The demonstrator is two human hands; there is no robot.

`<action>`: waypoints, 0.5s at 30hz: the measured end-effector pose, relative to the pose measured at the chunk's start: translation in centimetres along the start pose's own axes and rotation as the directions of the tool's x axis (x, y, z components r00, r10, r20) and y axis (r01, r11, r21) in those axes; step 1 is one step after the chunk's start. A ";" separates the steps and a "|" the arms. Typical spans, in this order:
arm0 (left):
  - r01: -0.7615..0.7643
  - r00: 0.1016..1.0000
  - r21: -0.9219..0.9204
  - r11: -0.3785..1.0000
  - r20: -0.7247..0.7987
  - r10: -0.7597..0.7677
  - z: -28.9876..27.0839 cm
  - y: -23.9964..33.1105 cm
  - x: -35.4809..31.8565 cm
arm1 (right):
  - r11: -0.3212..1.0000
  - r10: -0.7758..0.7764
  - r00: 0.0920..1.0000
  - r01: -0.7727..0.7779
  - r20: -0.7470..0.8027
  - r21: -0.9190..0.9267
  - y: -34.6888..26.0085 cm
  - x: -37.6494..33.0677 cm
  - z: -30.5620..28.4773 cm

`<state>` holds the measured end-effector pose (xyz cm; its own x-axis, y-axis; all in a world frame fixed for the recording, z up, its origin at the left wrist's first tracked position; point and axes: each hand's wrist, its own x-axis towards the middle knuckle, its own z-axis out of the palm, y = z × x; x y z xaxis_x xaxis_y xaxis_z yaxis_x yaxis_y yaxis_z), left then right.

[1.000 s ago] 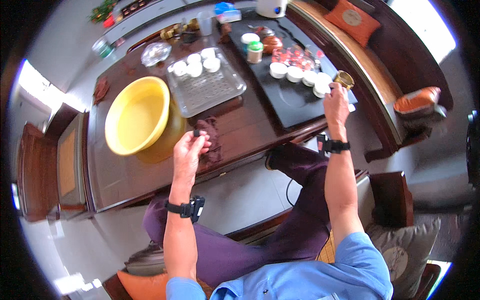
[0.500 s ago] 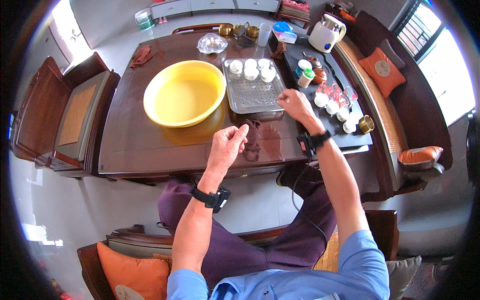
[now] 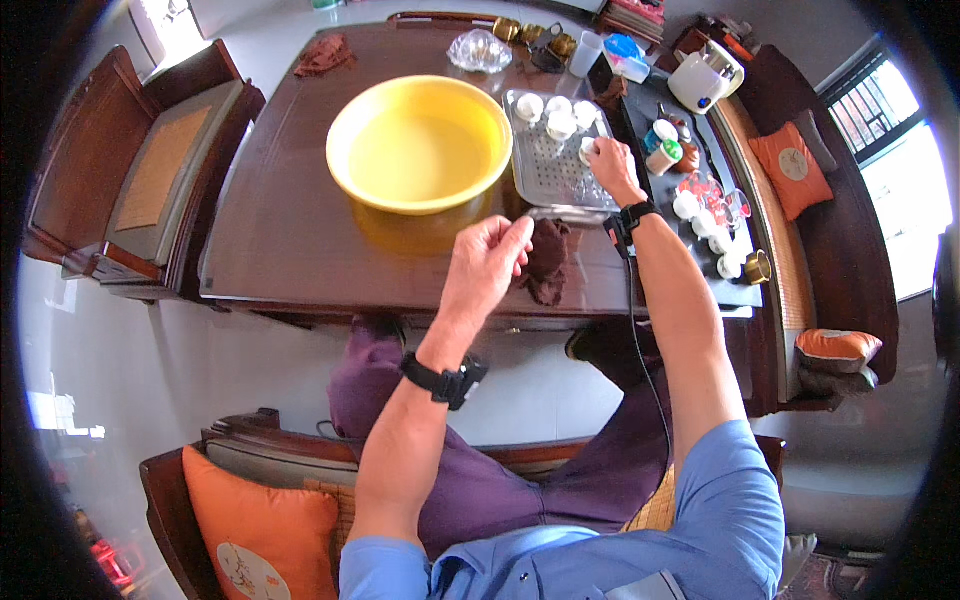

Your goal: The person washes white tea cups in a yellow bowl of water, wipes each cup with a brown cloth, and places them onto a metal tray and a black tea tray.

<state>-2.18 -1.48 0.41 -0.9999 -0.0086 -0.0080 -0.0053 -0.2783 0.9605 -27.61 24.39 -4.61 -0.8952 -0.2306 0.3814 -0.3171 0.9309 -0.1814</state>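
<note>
Resting in a perforated metal tray (image 3: 560, 175) are several small white teacups (image 3: 561, 125). My right hand (image 3: 613, 168) reaches over the tray's right side, its fingers closed around the nearest white teacup (image 3: 587, 149); the hand partly hides it. Above the table's front part, my left hand (image 3: 485, 262) is curled with the thumb pressed to the index finger, and nothing shows in it. A crumpled brown cloth (image 3: 546, 262) lies just beyond it to the right. Left of the tray stands a large yellow basin (image 3: 345, 165) with liquid in it.
On the right, a dark tea board (image 3: 655, 195) carries more white cups (image 3: 703, 223), a brass cup (image 3: 757, 267), a green-lidded jar (image 3: 664, 157) and small brown teapots. A white kettle (image 3: 705, 78) stands behind. Farther back are a clear wrapped bundle (image 3: 479, 51) and a plastic cup (image 3: 586, 55).
My right hand has moved forward from the tray's near right corner onto a teacup and closed on it. My left hand stays curled. The whole view has shifted slightly.
</note>
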 end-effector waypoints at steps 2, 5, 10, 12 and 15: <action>-0.003 0.999 -0.003 1.000 -0.032 0.003 -0.6 -0.1 -0.1 | 0.993 -0.067 0.994 0.075 -0.081 0.092 -2.8 -2.0 -1.8; -0.033 0.997 -0.003 0.999 -0.069 0.033 -1.4 -0.3 0.0 | 0.959 -0.126 0.986 0.148 -0.107 0.241 -7.6 -7.2 -6.4; -0.037 0.994 -0.019 0.999 -0.106 0.035 -0.8 0.4 -0.1 | 0.878 -0.286 0.956 0.291 -0.071 0.381 -11.0 -15.6 -8.5; -0.020 0.996 0.020 1.000 -0.086 0.021 -0.6 -0.2 -0.1 | 0.897 -0.308 0.949 0.268 0.062 0.352 -10.2 -17.4 -6.4; -0.021 0.998 0.103 0.994 -0.049 0.026 -0.8 -1.0 0.0 | 0.865 -0.364 0.930 0.321 0.043 0.387 -10.3 -18.3 -6.2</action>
<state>-2.14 -1.94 -0.74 -0.9980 -0.0629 0.0034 0.0145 -0.1780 0.9839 -5.97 20.76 -4.11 -0.7307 -0.5657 0.3821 -0.6824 0.6212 -0.3852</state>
